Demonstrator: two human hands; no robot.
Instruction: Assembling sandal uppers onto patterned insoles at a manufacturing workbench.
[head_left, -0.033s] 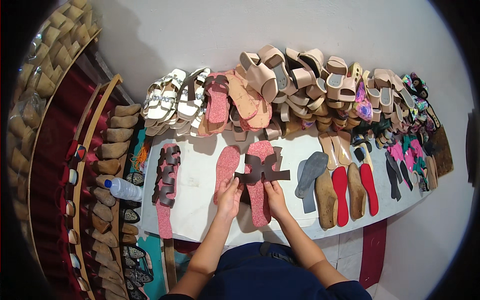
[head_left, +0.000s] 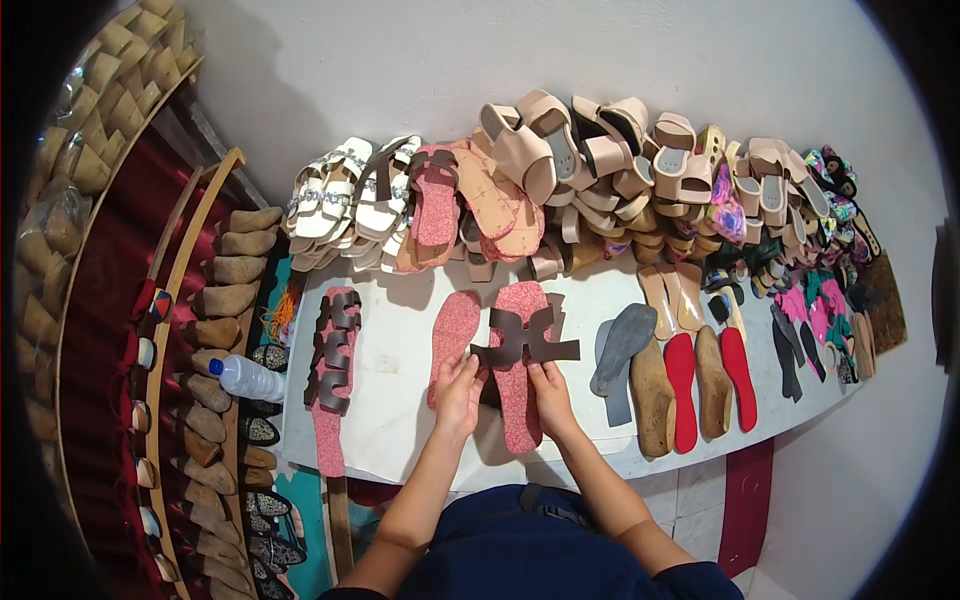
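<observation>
Just below the middle of the frame, both hands work on one flat dark brown strap piece (head_left: 525, 338) with cut-out sides, laid across a pink patterned sole (head_left: 518, 415). Left hand (head_left: 458, 392): pinching near the strap's lower left end, thumb uppermost. Right hand (head_left: 551, 395): grasping at the right side of the sole, thumb at the strap's lower edge; whether its fingers grip strap, sole or both, cannot tell. Compared with the earlier frame, practically a match: strap, sole and both hands keep the same places and the same hold; any shift is too slight to make out. Just left of the held pair, a second pink sole (head_left: 457, 330) lies on the white sheet (head_left: 395, 400), its lower end near the left hand. Further left, more dark brown strap pieces (head_left: 332, 378) rest along another pink sole (head_left: 328, 450), unchanged. Right of centre, grey soles (head_left: 627, 345), then two wooden lasts (head_left: 654, 405) alternating with two red insoles (head_left: 680, 385), all as before. Upper middle: piled beige sandals (head_left: 545, 150); to their left, white sandals (head_left: 333, 195). Left side of frame: a clear bottle with blue cap (head_left: 250, 380) beside racked lasts (head_left: 225, 300).
</observation>
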